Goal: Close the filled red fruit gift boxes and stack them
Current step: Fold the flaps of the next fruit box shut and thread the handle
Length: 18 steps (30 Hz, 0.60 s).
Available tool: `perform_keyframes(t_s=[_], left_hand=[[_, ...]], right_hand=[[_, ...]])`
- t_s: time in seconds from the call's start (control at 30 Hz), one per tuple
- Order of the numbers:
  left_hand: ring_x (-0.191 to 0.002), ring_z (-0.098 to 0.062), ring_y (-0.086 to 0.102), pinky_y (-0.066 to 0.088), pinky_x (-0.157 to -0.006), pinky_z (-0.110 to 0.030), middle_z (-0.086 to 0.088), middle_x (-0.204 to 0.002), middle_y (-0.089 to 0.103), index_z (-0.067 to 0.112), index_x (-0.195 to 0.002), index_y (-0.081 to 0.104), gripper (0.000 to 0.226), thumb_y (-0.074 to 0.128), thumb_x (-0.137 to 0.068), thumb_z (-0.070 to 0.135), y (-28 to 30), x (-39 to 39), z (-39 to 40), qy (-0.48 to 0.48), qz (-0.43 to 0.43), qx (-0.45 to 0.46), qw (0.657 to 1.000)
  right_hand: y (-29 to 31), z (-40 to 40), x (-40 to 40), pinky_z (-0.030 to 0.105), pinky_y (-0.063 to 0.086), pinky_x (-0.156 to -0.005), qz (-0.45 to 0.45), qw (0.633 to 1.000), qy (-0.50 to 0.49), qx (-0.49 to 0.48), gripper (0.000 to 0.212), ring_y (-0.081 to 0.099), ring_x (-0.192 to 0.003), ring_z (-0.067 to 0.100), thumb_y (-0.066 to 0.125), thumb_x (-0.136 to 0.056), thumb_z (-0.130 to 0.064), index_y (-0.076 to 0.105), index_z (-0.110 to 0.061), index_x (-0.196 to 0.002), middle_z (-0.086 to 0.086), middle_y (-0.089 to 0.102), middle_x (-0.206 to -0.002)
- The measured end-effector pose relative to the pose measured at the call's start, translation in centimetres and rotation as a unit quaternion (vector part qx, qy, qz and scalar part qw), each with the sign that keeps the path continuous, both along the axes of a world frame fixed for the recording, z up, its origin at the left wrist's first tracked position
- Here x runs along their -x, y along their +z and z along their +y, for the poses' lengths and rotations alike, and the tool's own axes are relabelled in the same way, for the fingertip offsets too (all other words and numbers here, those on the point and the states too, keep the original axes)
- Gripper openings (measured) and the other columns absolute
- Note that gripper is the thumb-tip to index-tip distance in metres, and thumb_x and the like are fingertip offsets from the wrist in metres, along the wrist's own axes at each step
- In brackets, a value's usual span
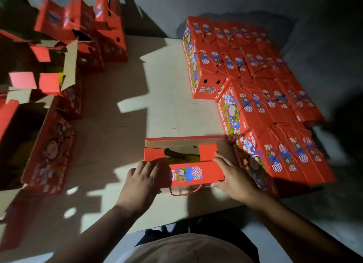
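Resting on the flattened cardboard sheet (121, 109), a half-closed red gift box (188, 164) sits in front of the person, yellow fruit (176, 159) showing through the gap between its flaps. The left hand (143, 178) lies spread on its left end, fingers straight; the right hand (233, 174) presses the front flap (196, 173) with fingers extended. Closed boxes (255, 86) are stacked just right.
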State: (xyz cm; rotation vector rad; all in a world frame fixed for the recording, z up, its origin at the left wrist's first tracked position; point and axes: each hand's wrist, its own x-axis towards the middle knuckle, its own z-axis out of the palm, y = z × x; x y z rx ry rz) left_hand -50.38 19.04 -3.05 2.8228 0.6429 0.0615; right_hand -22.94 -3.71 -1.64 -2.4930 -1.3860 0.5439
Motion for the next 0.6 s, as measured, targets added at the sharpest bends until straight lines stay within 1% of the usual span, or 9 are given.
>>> perform_keyframes(t_s=[0.17,0.23,0.3,0.33,0.37,0.43,0.47,0.53,0.6], left_hand=[[-0.118,-0.028,0.054,0.053,-0.085,-0.046,-0.001,-0.133,0.058,0.020,-0.146,0.047,0.099,0.093,-0.062,0.047,0.3,0.3,0.2,-0.010,-0.026,-0.014,1.000],[-0.123,-0.028,0.052,0.053,-0.093,-0.049,-0.002,-0.136,0.060,0.019,-0.148,0.049,0.098,0.092,-0.064,0.047,-0.1,0.4,0.1,-0.008,-0.026,-0.019,0.999],[-0.136,-0.028,0.047,0.048,-0.106,-0.054,-0.004,-0.146,0.058,0.017,-0.155,0.046,0.095,0.085,-0.074,0.049,-0.8,0.7,0.1,0.002,-0.016,-0.022,1.000],[-0.144,-0.027,0.041,0.045,-0.111,-0.055,-0.004,-0.153,0.053,0.017,-0.159,0.042,0.092,0.079,-0.082,0.050,-1.2,0.9,0.0,0.006,-0.016,-0.020,1.000],[-0.152,-0.026,0.034,0.042,-0.114,-0.056,-0.004,-0.162,0.044,0.017,-0.163,0.035,0.089,0.070,-0.089,0.052,-1.7,1.2,0.0,0.010,-0.018,-0.014,1.000],[-0.161,-0.020,0.014,0.034,-0.119,-0.055,0.000,-0.174,0.020,0.020,-0.168,0.018,0.085,0.045,-0.098,0.061,-2.5,1.8,-0.2,0.016,-0.019,-0.010,1.000],[-0.162,-0.018,0.005,0.030,-0.121,-0.053,0.002,-0.175,0.010,0.021,-0.168,0.011,0.085,0.036,-0.100,0.066,-2.8,2.0,-0.4,0.019,-0.017,-0.009,1.000],[-0.162,-0.017,-0.004,0.024,-0.122,-0.050,0.006,-0.176,-0.001,0.024,-0.168,0.002,0.087,0.025,-0.101,0.075,-3.0,2.1,-0.9,0.033,-0.013,0.015,0.999],[-0.161,-0.016,-0.010,0.021,-0.124,-0.047,0.011,-0.175,-0.007,0.029,-0.168,-0.002,0.084,0.015,-0.101,0.077,-2.8,1.9,-1.2,0.054,-0.027,0.061,0.996]], right_hand=[[0.4,0.4,0.0,0.032,0.036,-0.122,0.002,1.000,0.000,0.010,0.095,0.034,-0.152,0.007,0.091,-0.071,-0.046,0.045,-0.025,-0.151,-0.019,0.022,-0.170],[0.6,0.4,0.0,0.031,0.037,-0.121,0.004,1.000,0.002,0.014,0.094,0.033,-0.152,0.006,0.091,-0.073,-0.045,0.045,-0.024,-0.153,-0.021,0.019,-0.170],[0.6,0.2,0.1,0.031,0.042,-0.117,0.011,1.000,0.003,0.013,0.095,0.034,-0.151,0.004,0.089,-0.077,-0.044,0.042,-0.026,-0.157,-0.027,0.012,-0.170],[0.6,0.0,0.2,0.030,0.043,-0.116,0.013,1.000,0.006,0.014,0.095,0.032,-0.152,0.003,0.086,-0.080,-0.045,0.037,-0.027,-0.160,-0.030,0.007,-0.170],[0.4,-0.2,0.4,0.029,0.041,-0.118,0.010,1.000,0.010,0.016,0.096,0.028,-0.153,0.001,0.083,-0.084,-0.048,0.031,-0.029,-0.163,-0.033,0.001,-0.169],[0.0,-0.4,1.0,0.026,0.033,-0.122,-0.010,0.999,0.017,0.027,0.099,0.013,-0.155,-0.002,0.073,-0.091,-0.054,0.014,-0.031,-0.168,-0.033,-0.012,-0.168],[-0.3,-0.4,1.4,0.027,0.031,-0.120,-0.021,0.999,0.016,0.038,0.101,0.009,-0.153,-0.003,0.068,-0.094,-0.058,0.005,-0.030,-0.168,-0.032,-0.018,-0.168],[-0.8,-0.3,2.3,0.029,0.034,-0.115,-0.024,0.998,0.004,0.052,0.104,0.010,-0.149,-0.003,0.060,-0.096,-0.063,-0.009,-0.030,-0.167,-0.029,-0.027,-0.167],[-1.0,-0.1,2.7,0.032,0.038,-0.112,-0.010,0.999,-0.009,0.046,0.101,0.011,-0.148,-0.002,0.053,-0.098,-0.066,-0.014,-0.031,-0.166,-0.028,-0.030,-0.165]])
